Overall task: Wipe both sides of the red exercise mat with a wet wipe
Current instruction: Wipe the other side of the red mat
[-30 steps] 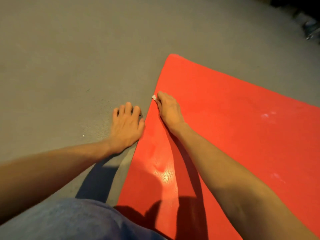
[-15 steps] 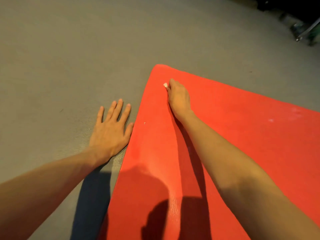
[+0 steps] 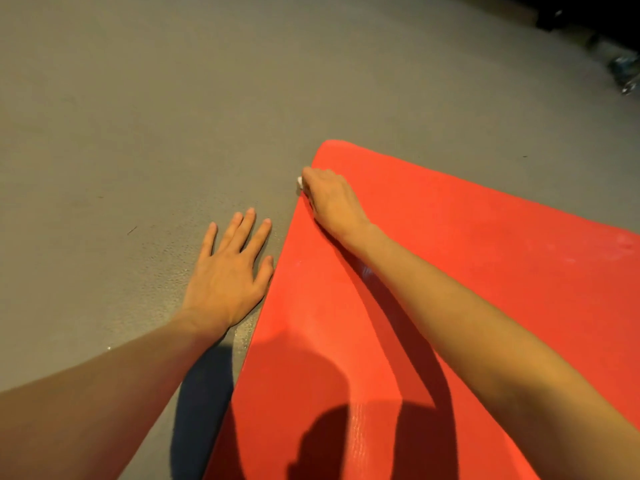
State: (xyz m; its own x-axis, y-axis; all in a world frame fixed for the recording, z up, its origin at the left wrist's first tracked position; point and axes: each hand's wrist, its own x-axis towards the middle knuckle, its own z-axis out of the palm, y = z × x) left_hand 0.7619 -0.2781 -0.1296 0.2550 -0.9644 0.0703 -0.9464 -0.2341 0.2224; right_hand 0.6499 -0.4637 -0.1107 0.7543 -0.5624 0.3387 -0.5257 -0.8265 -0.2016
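The red exercise mat (image 3: 467,271) lies flat on the grey floor and fills the right and lower part of the view; its far corner points away from me. My right hand (image 3: 332,199) rests at the mat's left edge near that corner, fingers curled over a small white wet wipe (image 3: 299,182), of which only a tip shows past the fingers. My left hand (image 3: 228,271) lies flat on the floor just left of the mat's edge, fingers spread, holding nothing. A wet sheen runs down the mat near me.
Grey carpet-like floor (image 3: 138,116) stretches to the left and far side. Dark, blurred objects (image 3: 623,74) sit at the top right corner, well beyond the mat. My shadow falls on the mat's near end.
My right hand with the wipe slid up toward the far corner, then back to the mat's left edge. My left hand's fingers spread flat on the floor.
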